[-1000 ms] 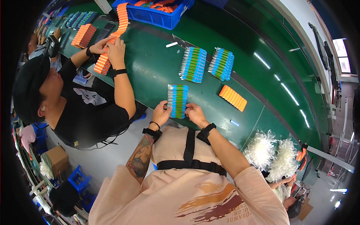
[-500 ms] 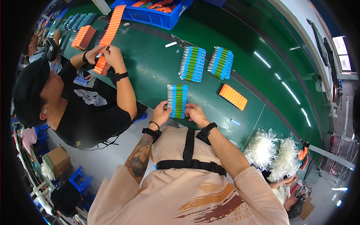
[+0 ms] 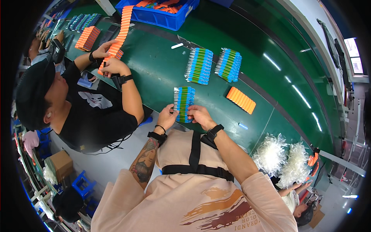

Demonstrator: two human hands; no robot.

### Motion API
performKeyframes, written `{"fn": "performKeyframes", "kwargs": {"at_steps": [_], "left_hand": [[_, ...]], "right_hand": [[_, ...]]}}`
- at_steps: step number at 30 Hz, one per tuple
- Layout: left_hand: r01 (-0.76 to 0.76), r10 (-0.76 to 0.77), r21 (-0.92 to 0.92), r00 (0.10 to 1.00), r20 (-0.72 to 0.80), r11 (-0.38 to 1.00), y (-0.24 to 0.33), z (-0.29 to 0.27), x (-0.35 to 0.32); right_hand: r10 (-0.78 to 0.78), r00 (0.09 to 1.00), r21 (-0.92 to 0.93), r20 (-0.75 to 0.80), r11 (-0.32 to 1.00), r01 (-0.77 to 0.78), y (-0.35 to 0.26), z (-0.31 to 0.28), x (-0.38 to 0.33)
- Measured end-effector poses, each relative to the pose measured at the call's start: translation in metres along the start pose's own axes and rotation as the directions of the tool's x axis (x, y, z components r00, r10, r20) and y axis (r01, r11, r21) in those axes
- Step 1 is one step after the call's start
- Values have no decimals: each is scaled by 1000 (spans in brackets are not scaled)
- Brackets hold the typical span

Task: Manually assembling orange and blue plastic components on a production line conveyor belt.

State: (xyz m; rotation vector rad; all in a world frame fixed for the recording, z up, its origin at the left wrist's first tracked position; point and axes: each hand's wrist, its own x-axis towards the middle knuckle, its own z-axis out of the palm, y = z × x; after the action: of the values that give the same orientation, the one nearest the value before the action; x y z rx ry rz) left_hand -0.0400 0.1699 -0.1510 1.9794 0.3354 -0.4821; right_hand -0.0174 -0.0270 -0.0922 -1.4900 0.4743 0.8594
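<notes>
A row of slim blue, green and silver pieces lies side by side at the table's near edge, in front of my body. What kind of piece they are, I cannot make out. My left hand grips the row's lower left side with thumb and fingers. At the lower right side my right hand has its fingertips closed on the row's edge. Farther off lie two similar bundles, one straight ahead and another to its right. A ribbed orange block rests right of my hands.
To my left a co-worker handles a long orange strip. Behind it stands a blue crate of orange pieces. A small blue piece and a white stick lie on the green table. White shredded bundles are at right.
My right hand has shifted slightly left, its fingers now over the row's right edge. The co-worker's hands have moved along the orange strip, which has swung to the right.
</notes>
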Motion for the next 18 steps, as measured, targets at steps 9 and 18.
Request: {"fn": "performKeyframes", "kwargs": {"at_steps": [9,18], "left_hand": [[-66,70,61,996,-57,996,-4,0,1],[-43,33,-167,997,-62,985,8,-4,1]], "right_hand": [[-192,981,-387,1,905,177,7,25,19],[-112,964,157,241,985,75,-8,16,13]]}}
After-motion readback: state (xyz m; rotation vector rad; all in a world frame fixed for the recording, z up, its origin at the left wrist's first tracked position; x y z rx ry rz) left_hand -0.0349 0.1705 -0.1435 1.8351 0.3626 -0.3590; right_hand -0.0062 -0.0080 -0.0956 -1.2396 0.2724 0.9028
